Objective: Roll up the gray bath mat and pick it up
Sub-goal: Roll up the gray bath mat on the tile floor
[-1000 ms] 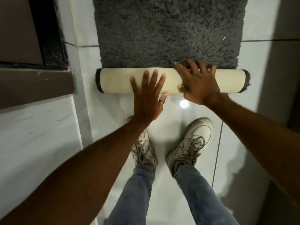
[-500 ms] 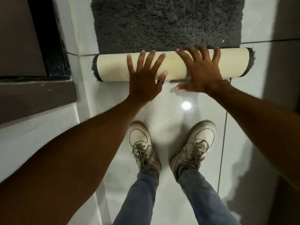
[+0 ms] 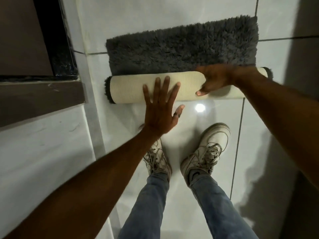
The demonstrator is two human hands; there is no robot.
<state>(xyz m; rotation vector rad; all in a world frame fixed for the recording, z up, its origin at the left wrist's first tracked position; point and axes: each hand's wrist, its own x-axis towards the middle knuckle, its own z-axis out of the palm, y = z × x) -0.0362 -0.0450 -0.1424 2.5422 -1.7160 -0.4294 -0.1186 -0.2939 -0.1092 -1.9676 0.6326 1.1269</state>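
Note:
The gray bath mat lies on the white tiled floor, shaggy pile up. Its near part is wound into a roll that shows the cream backing, with dark pile at both ends. My left hand is flat with fingers spread; the fingertips rest on the roll's middle and the palm is over the floor. My right hand lies over the roll's right part, thumb on the near side and fingers curved over the top where the roll meets the flat pile.
My two white sneakers and jeans stand on the glossy tile just behind the roll. A dark door frame and a brown threshold step lie to the left. A shadowed wall rises on the right.
The roll has moved further along the mat, and less flat pile is left; the mat's far edge has come into view. My right hand has shifted to curl over the roll's top.

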